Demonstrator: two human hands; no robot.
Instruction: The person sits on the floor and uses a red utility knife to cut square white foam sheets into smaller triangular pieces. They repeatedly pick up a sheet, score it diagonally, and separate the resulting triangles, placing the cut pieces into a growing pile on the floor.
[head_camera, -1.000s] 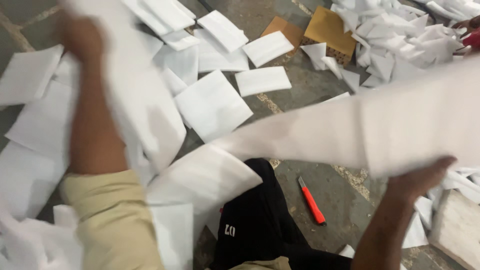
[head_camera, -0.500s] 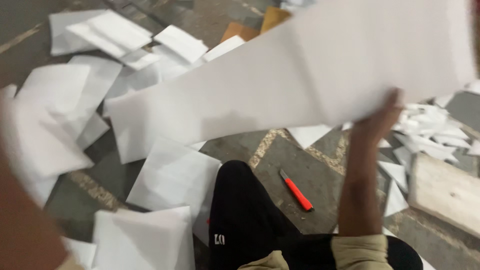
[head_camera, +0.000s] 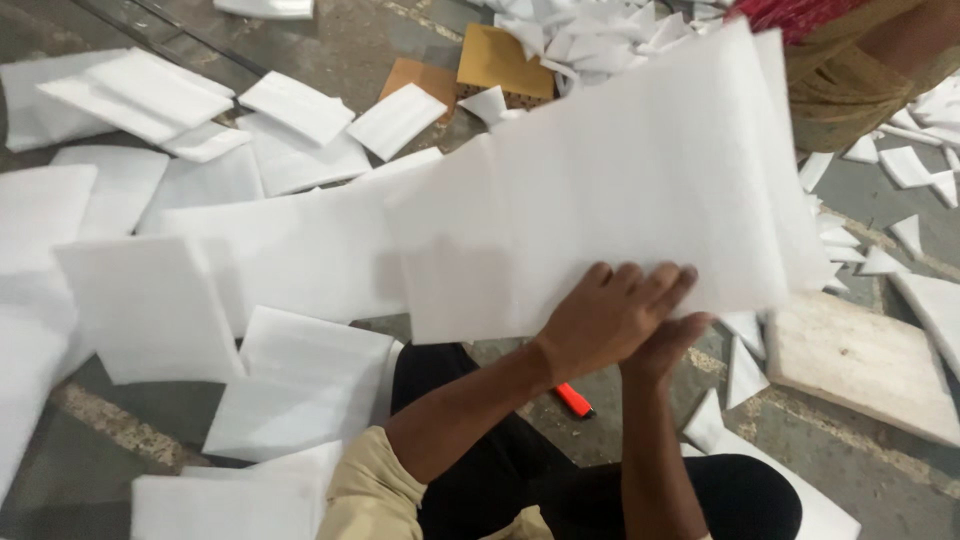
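Pinching the white foam sheet (head_camera: 620, 190) by its near edge only, left hand (head_camera: 610, 320) fingers flat on top, right hand (head_camera: 665, 340) beneath, risked sagging onto cut foam pieces (head_camera: 300, 380) beside that sheet.

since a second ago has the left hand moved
Yes. The left hand came in from the far left to meet the right hand on the foam sheet, above the orange cutter.

The big foam sheet (head_camera: 620, 200) is plain white, as are the smaller foam pieces (head_camera: 300, 370) left of it. Below it lies an orange-red cutter (head_camera: 574, 400) on grey floor (head_camera: 330, 40); above it, tan-brown cardboard (head_camera: 500, 60).
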